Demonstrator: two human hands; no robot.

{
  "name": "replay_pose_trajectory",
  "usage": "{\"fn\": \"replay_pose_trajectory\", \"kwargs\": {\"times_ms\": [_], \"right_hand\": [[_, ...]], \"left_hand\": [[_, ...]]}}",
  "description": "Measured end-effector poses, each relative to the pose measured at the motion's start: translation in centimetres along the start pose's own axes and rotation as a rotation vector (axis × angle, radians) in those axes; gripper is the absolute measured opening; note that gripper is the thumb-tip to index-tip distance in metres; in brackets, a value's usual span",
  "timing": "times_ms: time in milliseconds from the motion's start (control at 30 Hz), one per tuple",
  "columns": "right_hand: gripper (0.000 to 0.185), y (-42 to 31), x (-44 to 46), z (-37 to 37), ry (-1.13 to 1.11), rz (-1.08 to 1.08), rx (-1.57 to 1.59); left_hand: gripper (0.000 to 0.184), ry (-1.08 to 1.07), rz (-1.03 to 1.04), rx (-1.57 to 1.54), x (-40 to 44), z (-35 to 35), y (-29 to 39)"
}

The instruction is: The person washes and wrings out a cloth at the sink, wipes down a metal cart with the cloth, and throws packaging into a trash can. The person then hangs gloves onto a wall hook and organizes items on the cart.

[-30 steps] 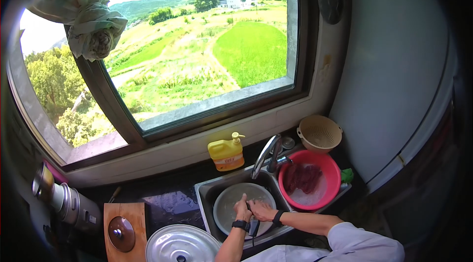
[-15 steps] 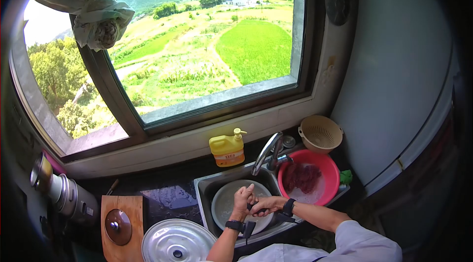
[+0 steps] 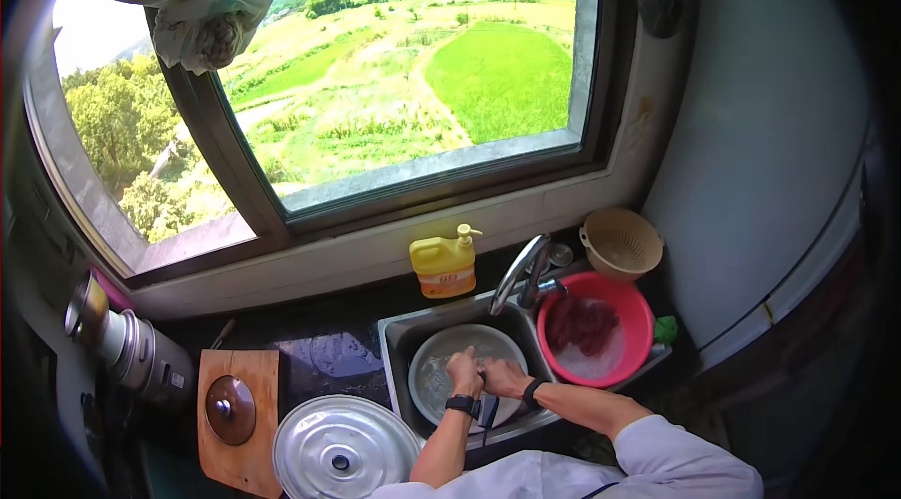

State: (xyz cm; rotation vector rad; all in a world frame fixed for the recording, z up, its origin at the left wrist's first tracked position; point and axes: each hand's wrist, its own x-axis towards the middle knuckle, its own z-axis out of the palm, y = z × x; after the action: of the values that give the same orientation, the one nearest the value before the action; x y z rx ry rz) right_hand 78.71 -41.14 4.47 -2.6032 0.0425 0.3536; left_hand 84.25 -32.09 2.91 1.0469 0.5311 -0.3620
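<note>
Your way into the metal bowl (image 3: 430, 369) is from above: its rim rings the spot where your left hand (image 3: 465, 374) and right hand (image 3: 505, 379) sit close together. Beyond them, the faucet (image 3: 518, 272) arches toward the bowl's far rim, blocking a straight reach over that edge. On your right, the pink basin (image 3: 644, 304) walls off sideways travel, with the tan colander (image 3: 622, 244) behind it. The yellow bottle (image 3: 443, 264) stands behind the sink (image 3: 398, 349). Leftward, you have a strip of wet dark counter (image 3: 330, 356), narrowed nearer you by the large lid (image 3: 310, 443).
</note>
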Motion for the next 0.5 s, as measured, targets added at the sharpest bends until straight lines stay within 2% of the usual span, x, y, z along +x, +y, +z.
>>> {"fn": "replay_pose_trajectory", "kwargs": {"times_ms": [67,133,167,200,233,267,300,333,400,467,500], "right_hand": [[0.041,0.6,0.4,0.9,0.038,-0.032,0.011],[0.047,0.8,-0.1,1.7,0.056,-0.075,0.011],[0.05,0.7,-0.2,1.1,0.176,-0.179,-0.009],[0.053,0.6,-0.4,0.6,0.295,-0.288,-0.03],[0.051,1.4,0.2,0.9,0.273,-0.308,0.051],[0.044,1.7,0.5,-0.4,0.108,-0.28,0.123],[0.042,1.0,-0.3,-2.8,-0.031,-0.2,0.252],[0.041,0.1,-1.2,-5.1,-0.174,-0.117,0.376],[0.036,0.6,-1.5,-6.1,-0.347,0.149,1.091],[0.031,0.5,-2.3,-7.3,-0.224,0.192,1.279],[0.031,1.1,-1.9,-6.9,-0.107,0.097,1.275]], "left_hand": [[0.023,0.081,0.01,-0.008,1.1,-0.2,-0.6],[0.015,0.171,-0.083,-0.116,2.1,-0.6,-1.1],[0.014,0.093,-0.069,-0.187,3.2,-1.3,-1.5],[0.014,0.106,-0.069,-0.203,3.9,-1.9,-2.3],[0.02,0.049,-0.104,-0.155,3.5,-1.9,-1.5],[0.027,-0.004,-0.138,-0.107,2.8,-2.0,-0.5],[0.039,-0.049,-0.169,-0.108,1.9,-2.1,0.2],[0.043,-0.093,-0.195,-0.179,0.5,-2.1,1.3],[0.048,-0.35,-0.32,-0.359,1.8,-3.1,0.4],[0.05,-0.37,-0.191,-0.262,-2.2,-1.4,2.3],[0.046,-0.448,-0.068,-0.277,-1.5,-0.9,1.1]]}}
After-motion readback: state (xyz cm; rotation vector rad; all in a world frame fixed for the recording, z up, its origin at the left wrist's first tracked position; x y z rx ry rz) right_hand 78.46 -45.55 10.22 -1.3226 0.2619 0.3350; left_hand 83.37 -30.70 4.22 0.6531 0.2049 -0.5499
